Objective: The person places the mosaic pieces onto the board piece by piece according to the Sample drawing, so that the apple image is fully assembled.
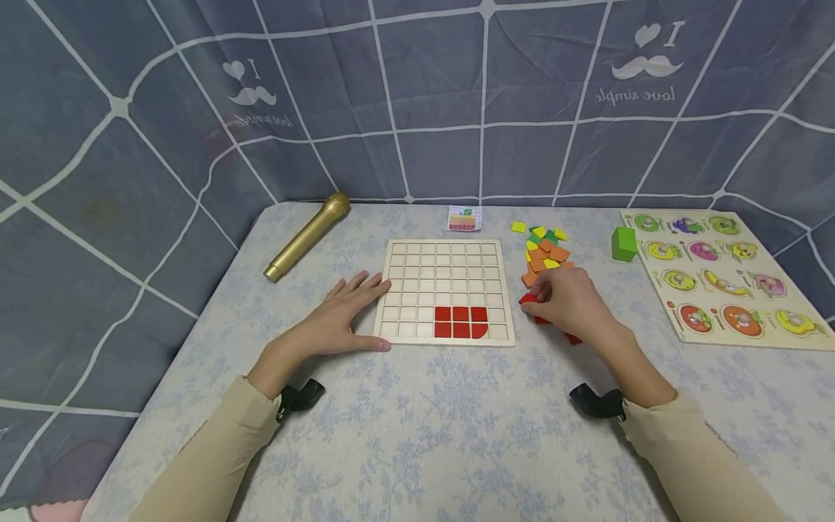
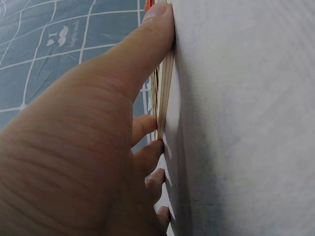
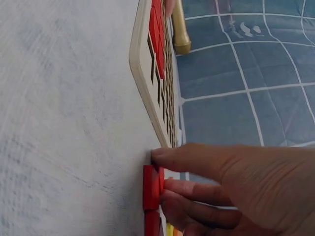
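Observation:
A wooden grid board lies in the middle of the table, with several red tiles set in its lower rows; one has a rounded corner. My left hand is spread at the board's left side, its thumb along the lower left corner and fingertips at the edge. To the right of the board, my right hand pinches a red tile between thumb and fingers, low over other red tiles. Just beyond that hand lies a loose pile of orange tiles, yellow tiles and green ones.
A small picture card lies behind the board. At the back left is a gold microphone. A green block stands beside a fruit puzzle board on the right. A blue checked curtain hangs behind the table.

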Motion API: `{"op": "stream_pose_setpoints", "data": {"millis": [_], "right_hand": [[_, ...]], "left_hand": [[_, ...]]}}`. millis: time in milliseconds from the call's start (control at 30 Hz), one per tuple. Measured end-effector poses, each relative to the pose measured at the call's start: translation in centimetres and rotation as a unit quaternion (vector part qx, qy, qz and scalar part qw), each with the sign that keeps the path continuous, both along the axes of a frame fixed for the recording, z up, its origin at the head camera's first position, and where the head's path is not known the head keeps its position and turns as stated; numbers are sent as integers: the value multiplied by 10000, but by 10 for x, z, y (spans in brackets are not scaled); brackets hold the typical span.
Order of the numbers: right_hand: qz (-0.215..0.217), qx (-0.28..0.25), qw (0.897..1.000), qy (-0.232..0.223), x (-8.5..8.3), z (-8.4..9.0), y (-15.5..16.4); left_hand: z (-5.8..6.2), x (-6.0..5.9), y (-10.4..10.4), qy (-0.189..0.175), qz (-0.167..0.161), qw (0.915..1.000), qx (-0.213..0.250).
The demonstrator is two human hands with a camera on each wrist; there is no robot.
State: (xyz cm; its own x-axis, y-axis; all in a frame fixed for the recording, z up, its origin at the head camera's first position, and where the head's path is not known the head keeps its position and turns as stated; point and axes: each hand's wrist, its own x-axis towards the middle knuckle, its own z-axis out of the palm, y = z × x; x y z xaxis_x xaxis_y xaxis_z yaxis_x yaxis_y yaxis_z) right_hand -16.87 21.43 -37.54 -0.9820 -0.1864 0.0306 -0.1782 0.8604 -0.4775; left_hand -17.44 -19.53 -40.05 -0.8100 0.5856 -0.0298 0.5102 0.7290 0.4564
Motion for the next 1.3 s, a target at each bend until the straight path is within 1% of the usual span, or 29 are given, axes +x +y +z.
{"op": "stream_pose_setpoints", "data": {"millis": [133,233,333,433,600,833,967,1067,1300], "right_hand": [[34,-74,9997,240,-1,0,-2],[70,-298,9989,351,-1,0,-5],[224,-559,9979,251,0,0,-10],[479,-750,9959,135,1,1,-18],[870,-786,9929,222,4,-1,-33],[1242,-780,9887,309,8,-7,-62],[1449,-735,9860,381,8,-6,-81],[1560,-761,9842,356,9,-5,-93],[1724,-960,9795,414,11,-9,-110]], "left_hand": [[0,1,-1,-16,26,10000,1],[0,1,-2,-8,31,10000,-13],[2,2,-2,-34,66,10000,-35],[3,3,-2,-43,118,9999,-74],[3,3,0,-18,94,9999,-31],[1,3,3,-41,29,10000,6],[3,2,3,-23,24,10000,2],[3,2,3,-34,33,10000,5],[4,2,1,-43,51,10000,-36]]}}
